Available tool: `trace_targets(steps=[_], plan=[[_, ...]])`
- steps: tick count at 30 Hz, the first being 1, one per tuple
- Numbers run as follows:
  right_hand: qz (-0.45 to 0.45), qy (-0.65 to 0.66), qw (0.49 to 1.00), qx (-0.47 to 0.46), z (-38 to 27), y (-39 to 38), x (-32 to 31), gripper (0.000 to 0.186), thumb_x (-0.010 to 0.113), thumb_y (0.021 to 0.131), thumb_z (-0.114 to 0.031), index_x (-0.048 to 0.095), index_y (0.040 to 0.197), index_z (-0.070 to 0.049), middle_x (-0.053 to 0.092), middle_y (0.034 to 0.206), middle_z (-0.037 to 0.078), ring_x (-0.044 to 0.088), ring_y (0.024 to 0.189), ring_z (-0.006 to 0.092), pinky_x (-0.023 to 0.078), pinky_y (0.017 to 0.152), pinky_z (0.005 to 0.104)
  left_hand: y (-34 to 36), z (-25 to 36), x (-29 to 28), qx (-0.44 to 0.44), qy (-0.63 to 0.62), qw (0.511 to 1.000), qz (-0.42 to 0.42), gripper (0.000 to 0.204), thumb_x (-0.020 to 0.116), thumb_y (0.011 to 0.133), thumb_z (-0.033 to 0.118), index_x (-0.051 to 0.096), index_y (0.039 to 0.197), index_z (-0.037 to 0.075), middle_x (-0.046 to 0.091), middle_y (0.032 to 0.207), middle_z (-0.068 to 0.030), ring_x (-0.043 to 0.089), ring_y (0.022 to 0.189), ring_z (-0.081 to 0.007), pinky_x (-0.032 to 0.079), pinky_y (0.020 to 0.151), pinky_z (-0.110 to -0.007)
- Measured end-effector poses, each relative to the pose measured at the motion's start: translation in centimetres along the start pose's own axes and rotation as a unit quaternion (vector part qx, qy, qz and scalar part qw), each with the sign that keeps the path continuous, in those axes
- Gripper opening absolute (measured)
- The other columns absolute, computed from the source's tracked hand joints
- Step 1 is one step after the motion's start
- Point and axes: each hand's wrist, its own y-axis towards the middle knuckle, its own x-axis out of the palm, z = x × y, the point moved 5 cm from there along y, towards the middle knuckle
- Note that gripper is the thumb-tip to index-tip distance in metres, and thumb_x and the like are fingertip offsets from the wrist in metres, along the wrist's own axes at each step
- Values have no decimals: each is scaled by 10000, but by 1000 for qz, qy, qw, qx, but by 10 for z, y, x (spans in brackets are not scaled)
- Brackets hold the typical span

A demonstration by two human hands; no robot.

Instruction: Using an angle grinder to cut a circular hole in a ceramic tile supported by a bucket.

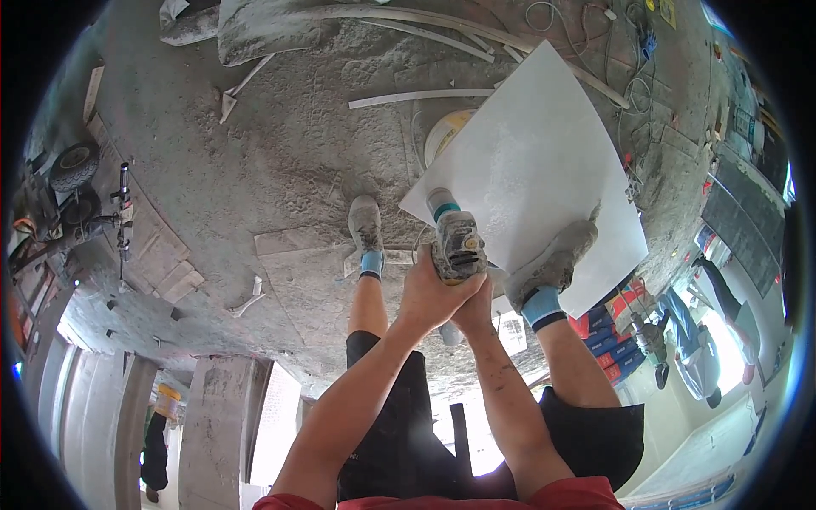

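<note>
A dusty angle grinder (459, 246) with a cylindrical bit (441, 201), ringed in teal, is held in both my hands. My left hand (432, 293) wraps round its body from the left. From the right and below, my right hand (476, 310) closes on it, its fingers partly hidden. The bit lies over the left corner of a large white tile (544, 153); whether it touches the surface I cannot tell. Under the tile's far left edge shows a white and yellow bucket (444, 136). My right shoe (557, 265) rests on the tile's near part.
My left shoe (365, 223) stands on the rough, dusty floor. Pale strips (421, 99) and cables (633, 85) lie beyond the tile. Red and blue boxes (614, 344) stand at right. A wheeled machine (76, 183) is at far left.
</note>
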Motion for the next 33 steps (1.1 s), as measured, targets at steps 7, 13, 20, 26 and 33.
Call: trace_targets(steps=[7,13,20,26,33], plan=[[-12,-13,1000,24,-2,0,0,697,938,745,-248,603,1317,-34,764,1142,163,764,1068,334,592,888,441,-1,0,-1,10,-4,1000,4,838,912,760,493,540,1258,-69,767,1067,-246,782,1011,-381,624,888,-438],[-7,-9,1000,15,-7,-1,-1,714,941,741,-260,599,1326,-34,768,1144,161,765,1078,337,593,895,446,0,3,-3,-3,-5,1000,-4,833,914,759,472,545,1270,-72,768,1078,-248,784,1008,-374,625,890,-432],[-4,4,1000,13,-16,-1,0,674,930,755,-249,609,1309,-39,755,1165,165,754,1094,323,584,910,439,-1,2,-3,1,-1,1000,0,853,911,756,485,548,1283,-78,767,1073,-247,784,996,-377,630,872,-438],[-9,-17,1000,12,-14,2,-2,635,915,772,-246,616,1296,-48,754,1149,158,751,1079,315,581,900,438,0,-2,1,-1,17,1000,7,881,896,757,532,543,1285,-78,762,1075,-253,778,1001,-391,625,878,-452],[-14,-16,999,29,-3,1,-1,640,915,773,-251,613,1300,-47,752,1146,161,751,1075,321,580,897,438,-1,0,2,2,24,1000,13,851,901,757,532,540,1242,-67,759,1058,-251,772,999,-406,619,877,-463]])
